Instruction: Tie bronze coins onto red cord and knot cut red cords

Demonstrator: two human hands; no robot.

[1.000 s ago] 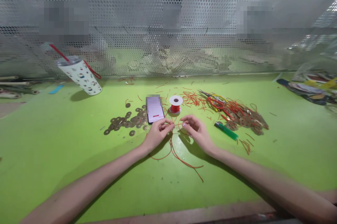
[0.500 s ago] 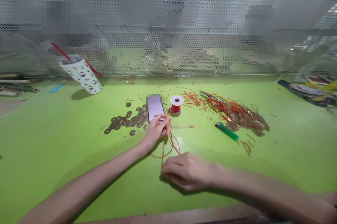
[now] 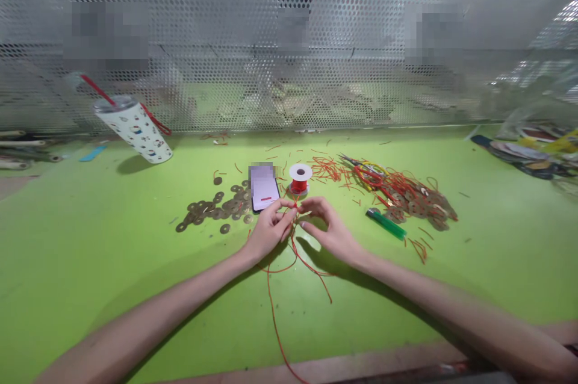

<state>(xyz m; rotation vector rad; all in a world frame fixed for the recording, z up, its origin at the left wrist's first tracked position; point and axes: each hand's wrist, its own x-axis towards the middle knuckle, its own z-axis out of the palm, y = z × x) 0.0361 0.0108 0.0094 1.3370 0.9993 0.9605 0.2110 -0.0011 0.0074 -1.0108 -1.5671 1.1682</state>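
Head view, biggest first: perforated metal screen (image 3: 217, 29) across the back, well beyond left hand (image 3: 267, 232) and right hand (image 3: 333, 232). Green tabletop (image 3: 135, 221) under both. Right of and beyond right hand, well apart: mixed heap (image 3: 524, 155) of flat items and clear plastic. Far left of left hand and beyond: white patterned tumbler (image 3: 139, 137), red straw, slanted in view. With left hand, pinching red cord (image 3: 271, 300) between thumb and fingers. With right hand, half curled, reaching in to same spot, fingertips at or touching cord, thumb lower and apart; cannot tell if gripping. Right of right hand: right disc pile (image 3: 419, 208), brown holed discs tangled with red strands. Left of left hand: left disc pile (image 3: 217, 213), looser, spread out. Just beyond left hand: phone (image 3: 265, 194), screen up, lit, upper part pixelated. Beyond right hand, against right disc pile: red-handled scissors (image 3: 360, 172), partly lost in clutter. Near right hand, on its right: green lighter (image 3: 386, 224). Just beyond the gap between hands: white spool (image 3: 300, 182) of red thread, upright. Beyond right hand: red scraps (image 3: 327, 168), scattered. Red cord: bunched at fingertips, loose ends trailing below hands, longest running down to near edge.
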